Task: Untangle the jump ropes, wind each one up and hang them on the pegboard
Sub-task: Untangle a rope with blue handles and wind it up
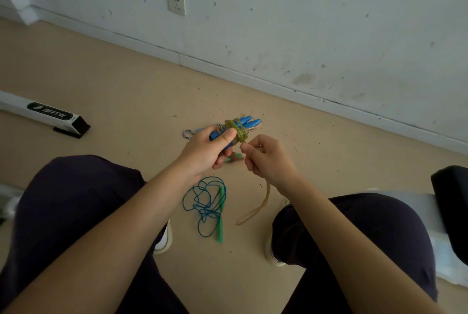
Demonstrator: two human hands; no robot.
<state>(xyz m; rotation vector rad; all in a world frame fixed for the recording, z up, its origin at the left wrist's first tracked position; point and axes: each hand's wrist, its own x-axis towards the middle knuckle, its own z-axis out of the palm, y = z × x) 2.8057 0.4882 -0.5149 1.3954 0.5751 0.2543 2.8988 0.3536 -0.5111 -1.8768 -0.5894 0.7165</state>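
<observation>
My left hand point(207, 149) grips a pair of blue jump-rope handles point(244, 123) held side by side, with an olive-yellow rope point(239, 131) wound around them in several turns. My right hand point(266, 159) pinches that rope just below the winding; its loose end point(255, 208) hangs down in a loop toward the floor. A striped cord loop point(188, 134) sticks out at the handles' left end. On the floor between my knees lies a tangled blue-green rope point(205, 202) with green handles point(221, 215). No pegboard is in view.
I sit with dark-trousered knees at left and right. A white bar with a black end cap point(48, 114) lies on the beige floor at left. A scuffed white wall with a socket point(176, 2) runs behind. A black object point(453, 202) sits at the right edge.
</observation>
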